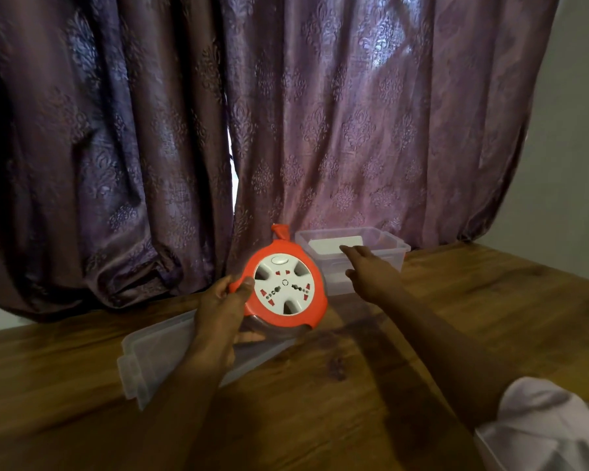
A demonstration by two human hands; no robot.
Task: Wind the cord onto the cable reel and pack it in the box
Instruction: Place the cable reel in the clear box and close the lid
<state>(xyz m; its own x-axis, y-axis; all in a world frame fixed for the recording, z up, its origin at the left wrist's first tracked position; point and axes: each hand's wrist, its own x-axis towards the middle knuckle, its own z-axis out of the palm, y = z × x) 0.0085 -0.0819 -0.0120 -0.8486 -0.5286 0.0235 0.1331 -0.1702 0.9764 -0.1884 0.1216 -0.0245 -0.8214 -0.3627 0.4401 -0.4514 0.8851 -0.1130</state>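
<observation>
A: Status on left hand (pixel 223 302)?
B: Gripping cable reel (pixel 284 287) at left rim, thumb over the orange edge, fingers curled behind. Reel tilted up, socket face toward camera, raised over the table (pixel 456 300).

A: Reel location vs box?
B: Just left of box (pixel 381 248), near its front-left corner. Not inside. Orange handle (pixel 281 231) pointing up toward the curtain (pixel 354 113).

A: Cord?
B: No loose length visible. Can't confirm how much is wound; rim side mostly hidden.

A: Right hand (pixel 371 271)?
B: Released, fingers straight, holding nothing. Stretched forward over the box's near wall, fingertips above the opening.

A: Box state?
B: Clear plastic, uncovered, at back of table against curtain. Something white and flat showing at the bottom.

A: Lid?
B: Clear lid (pixel 150 362) lying flat on table, front-left, partly under left forearm. Well apart from box.
</observation>
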